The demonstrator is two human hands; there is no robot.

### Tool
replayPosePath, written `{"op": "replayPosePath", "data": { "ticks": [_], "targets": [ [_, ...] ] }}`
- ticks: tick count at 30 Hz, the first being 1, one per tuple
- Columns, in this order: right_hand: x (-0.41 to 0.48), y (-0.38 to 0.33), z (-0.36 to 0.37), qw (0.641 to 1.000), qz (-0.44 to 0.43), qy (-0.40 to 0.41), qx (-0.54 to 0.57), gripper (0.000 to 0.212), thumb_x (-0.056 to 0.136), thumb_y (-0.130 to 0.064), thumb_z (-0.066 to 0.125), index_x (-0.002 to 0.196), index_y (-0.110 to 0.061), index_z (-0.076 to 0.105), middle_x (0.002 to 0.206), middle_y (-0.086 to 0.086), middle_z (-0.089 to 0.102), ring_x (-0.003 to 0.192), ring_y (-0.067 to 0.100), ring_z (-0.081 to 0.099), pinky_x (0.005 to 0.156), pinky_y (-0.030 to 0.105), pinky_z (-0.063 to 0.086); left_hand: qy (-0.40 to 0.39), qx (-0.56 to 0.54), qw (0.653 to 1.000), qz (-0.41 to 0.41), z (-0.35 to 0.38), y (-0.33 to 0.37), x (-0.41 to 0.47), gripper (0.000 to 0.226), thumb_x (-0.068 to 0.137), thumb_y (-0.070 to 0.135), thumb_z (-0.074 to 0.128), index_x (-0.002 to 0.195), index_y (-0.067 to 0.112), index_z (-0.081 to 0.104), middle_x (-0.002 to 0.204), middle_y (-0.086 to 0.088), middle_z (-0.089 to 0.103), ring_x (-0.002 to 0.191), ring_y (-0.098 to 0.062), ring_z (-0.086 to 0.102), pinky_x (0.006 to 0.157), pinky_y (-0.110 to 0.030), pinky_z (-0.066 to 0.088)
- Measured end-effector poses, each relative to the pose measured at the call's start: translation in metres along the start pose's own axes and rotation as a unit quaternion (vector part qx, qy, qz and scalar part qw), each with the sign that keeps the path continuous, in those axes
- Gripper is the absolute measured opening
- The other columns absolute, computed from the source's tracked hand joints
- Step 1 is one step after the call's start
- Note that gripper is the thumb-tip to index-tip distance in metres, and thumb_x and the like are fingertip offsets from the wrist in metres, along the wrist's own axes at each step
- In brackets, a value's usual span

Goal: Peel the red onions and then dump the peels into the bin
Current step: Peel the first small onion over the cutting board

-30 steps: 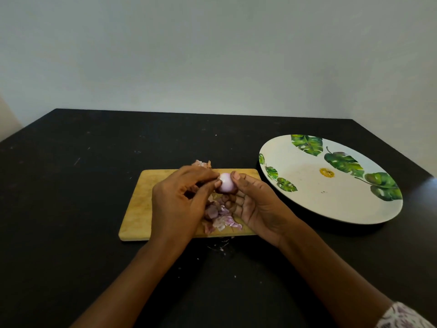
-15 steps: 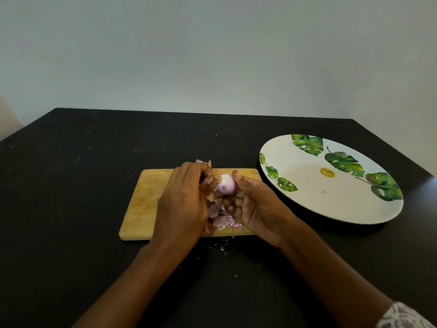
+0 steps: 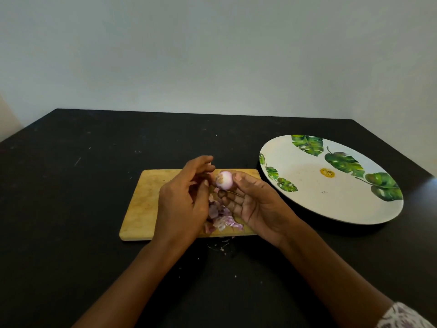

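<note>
A small pale-pink peeled red onion (image 3: 224, 179) is held above the wooden cutting board (image 3: 146, 200). My right hand (image 3: 257, 204) pinches it between thumb and fingertips, palm turned up. My left hand (image 3: 179, 202) is just left of the onion, fingers loosely spread, thumb tip close to the onion's root end; I see nothing gripped in it. A heap of purple onion peels (image 3: 222, 218) lies on the board beneath both hands, partly hidden by them. No bin is in view.
A large white plate (image 3: 307, 181) with green leaf prints sits to the right of the board, with nothing on it. Small peel scraps (image 3: 220, 247) lie on the black table (image 3: 71, 185) in front of the board. A pale wall stands behind the table.
My left hand drew back from the onion and its fingers spread apart. The right hand turned the onion a little, so its root end now faces the left hand.
</note>
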State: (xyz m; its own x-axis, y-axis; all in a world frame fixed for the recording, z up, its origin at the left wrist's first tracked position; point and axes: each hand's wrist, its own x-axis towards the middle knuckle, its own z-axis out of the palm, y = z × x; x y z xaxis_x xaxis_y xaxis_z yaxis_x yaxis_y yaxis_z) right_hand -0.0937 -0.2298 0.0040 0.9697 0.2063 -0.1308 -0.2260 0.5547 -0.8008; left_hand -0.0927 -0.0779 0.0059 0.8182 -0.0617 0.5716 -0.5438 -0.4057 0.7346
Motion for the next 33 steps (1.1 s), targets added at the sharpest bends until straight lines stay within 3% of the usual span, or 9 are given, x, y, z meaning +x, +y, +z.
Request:
{"op": "replayPosePath", "data": {
  "ticks": [5,9,14,20,25,29,33],
  "targets": [
    [0.000,0.000,0.000,0.999,-0.033,-0.016,-0.003,0.034,0.079,-0.007,0.059,0.112,-0.008,0.063,0.103,0.012,0.072,0.090,0.018,0.071,0.073,0.024,0.057,-0.017,-0.092,0.995,-0.030,-0.001,0.005,0.002,0.031,0.085,0.002,0.061,0.113,0.016,0.062,0.103,0.015,0.066,0.099,0.005,0.061,0.081,-0.008,0.046],
    [0.001,-0.001,0.000,0.998,-0.054,-0.014,0.003,0.041,0.073,-0.001,0.061,0.114,-0.009,0.060,0.103,0.012,0.072,0.095,0.022,0.070,0.078,0.026,0.058,-0.005,-0.082,0.997,-0.013,-0.001,0.006,0.000,0.028,0.082,-0.002,0.064,0.104,0.016,0.066,0.098,0.014,0.067,0.093,0.004,0.063,0.078,-0.008,0.047],
    [0.002,0.000,0.001,0.996,-0.077,-0.012,-0.038,0.035,0.070,-0.002,0.063,0.105,-0.006,0.065,0.098,0.008,0.074,0.093,0.018,0.070,0.077,0.024,0.057,0.002,-0.063,0.998,-0.015,0.000,0.003,-0.001,0.027,0.081,0.001,0.067,0.101,0.018,0.067,0.094,0.013,0.068,0.088,0.004,0.064,0.075,-0.007,0.047],
    [0.001,0.002,-0.001,0.989,-0.118,-0.007,-0.089,0.035,0.069,-0.004,0.069,0.104,-0.009,0.067,0.106,0.008,0.071,0.100,0.023,0.069,0.081,0.031,0.057,0.037,-0.032,0.999,0.010,0.000,0.002,0.001,0.016,0.085,0.021,0.062,0.100,0.025,0.066,0.092,0.016,0.066,0.086,0.004,0.063,0.072,-0.006,0.046],
    [-0.001,0.006,0.001,0.954,-0.189,-0.007,-0.231,0.035,0.075,0.009,0.071,0.102,-0.013,0.068,0.099,-0.005,0.073,0.100,0.018,0.068,0.081,0.027,0.055,0.037,-0.023,0.998,0.040,-0.002,0.004,0.001,0.019,0.080,0.020,0.065,0.098,0.024,0.068,0.095,0.010,0.066,0.088,0.001,0.062,0.072,-0.008,0.047],
    [0.000,0.009,0.002,0.918,-0.246,0.020,-0.311,0.035,0.076,0.006,0.073,0.102,-0.017,0.067,0.104,-0.003,0.070,0.103,0.015,0.067,0.085,0.024,0.054,0.033,0.009,0.998,0.044,-0.003,0.000,0.002,0.020,0.080,0.031,0.061,0.097,0.023,0.070,0.091,0.013,0.064,0.085,0.000,0.061,0.070,-0.011,0.049],
    [-0.001,0.011,0.004,0.908,-0.269,0.006,-0.322,0.035,0.076,0.004,0.073,0.101,-0.021,0.066,0.105,-0.003,0.069,0.102,0.009,0.066,0.083,0.018,0.052,0.032,0.043,0.998,0.040,-0.003,0.001,0.001,0.025,0.078,0.043,0.051,0.096,0.033,0.063,0.086,0.023,0.056,0.082,-0.001,0.060,0.068,-0.013,0.049]
  ]
}}
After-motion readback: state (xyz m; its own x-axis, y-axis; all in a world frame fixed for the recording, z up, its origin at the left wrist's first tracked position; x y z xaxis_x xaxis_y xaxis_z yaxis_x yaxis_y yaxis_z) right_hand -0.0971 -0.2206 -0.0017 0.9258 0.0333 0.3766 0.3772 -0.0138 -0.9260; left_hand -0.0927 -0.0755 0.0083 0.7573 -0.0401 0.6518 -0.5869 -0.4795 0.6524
